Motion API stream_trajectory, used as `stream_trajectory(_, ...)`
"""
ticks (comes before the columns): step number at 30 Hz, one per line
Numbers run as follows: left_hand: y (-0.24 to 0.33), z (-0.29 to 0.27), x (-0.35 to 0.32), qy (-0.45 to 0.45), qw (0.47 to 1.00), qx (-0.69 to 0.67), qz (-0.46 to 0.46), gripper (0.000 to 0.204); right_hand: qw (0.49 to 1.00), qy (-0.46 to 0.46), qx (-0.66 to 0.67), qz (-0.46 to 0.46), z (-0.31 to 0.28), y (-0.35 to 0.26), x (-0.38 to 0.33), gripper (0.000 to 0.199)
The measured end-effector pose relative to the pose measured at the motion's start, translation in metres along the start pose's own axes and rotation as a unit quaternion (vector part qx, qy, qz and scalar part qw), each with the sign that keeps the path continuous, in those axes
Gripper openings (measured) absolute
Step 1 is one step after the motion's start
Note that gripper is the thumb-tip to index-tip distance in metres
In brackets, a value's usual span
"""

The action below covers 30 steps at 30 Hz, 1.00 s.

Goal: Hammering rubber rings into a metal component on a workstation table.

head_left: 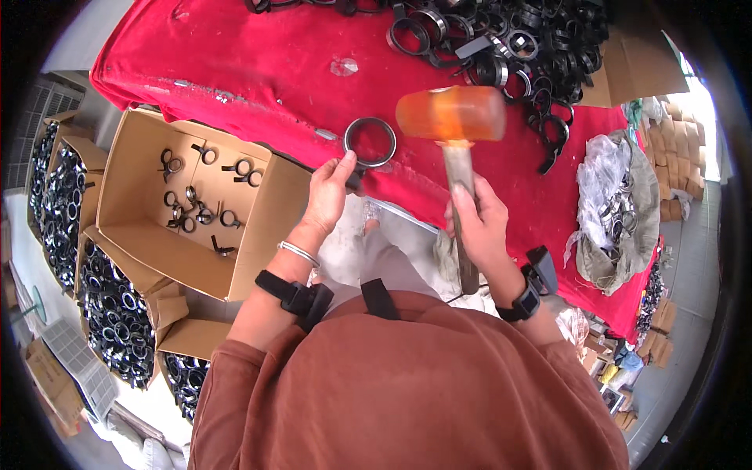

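Observation:
My left hand (pixel 329 192) pinches the short black tab of a metal ring with a dark rim (pixel 394 144), at the near edge of the red-covered table. The ring's round opening faces up, and red cloth shows through it. In my right hand (pixel 482 218) is a mallet (pixel 452 114) with a translucent orange head and a wooden handle. My fingers wrap round the handle's middle. The mallet head is to the right of the ring, apart from it, above the cloth; it looks slightly blurred.
A heap of black and silver rings (pixel 501 47) covers the table's far right. Left of me, an open cardboard box (pixel 258 211) holds several rings. Fuller boxes of rings (pixel 117 313) stand beyond it. A grey sack (pixel 627 251) with clear plastic lies at the right.

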<state>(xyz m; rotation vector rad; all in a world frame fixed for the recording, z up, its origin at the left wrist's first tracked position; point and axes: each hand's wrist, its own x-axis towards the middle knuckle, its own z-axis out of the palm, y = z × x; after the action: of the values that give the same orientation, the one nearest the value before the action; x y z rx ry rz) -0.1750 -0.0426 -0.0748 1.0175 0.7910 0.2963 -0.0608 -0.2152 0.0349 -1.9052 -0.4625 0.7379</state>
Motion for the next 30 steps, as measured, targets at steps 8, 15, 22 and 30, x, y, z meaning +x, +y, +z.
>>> stream_trajectory(8,0.007,-0.001,0.002,-0.033,0.997,-0.059,-0.037,0.04,0.995,-0.054,0.085,0.003,0.001,0.005,-0.027,0.029)
stream_trajectory(15,-0.002,-0.007,0.004,-0.025,0.995,-0.092,-0.032,0.041,0.982,-0.001,0.007,-0.187,0.003,-0.007,-0.039,0.036)
stream_trajectory(22,-0.01,-0.005,0.011,-0.034,0.994,-0.104,-0.009,0.039,0.996,0.006,-0.054,-0.071,0.012,0.032,-0.024,0.037)
stream_trajectory(30,-0.006,0.001,0.006,-0.03,0.994,-0.105,-0.006,0.038,0.976,0.005,-0.145,-0.164,0.011,0.038,-0.034,0.026)
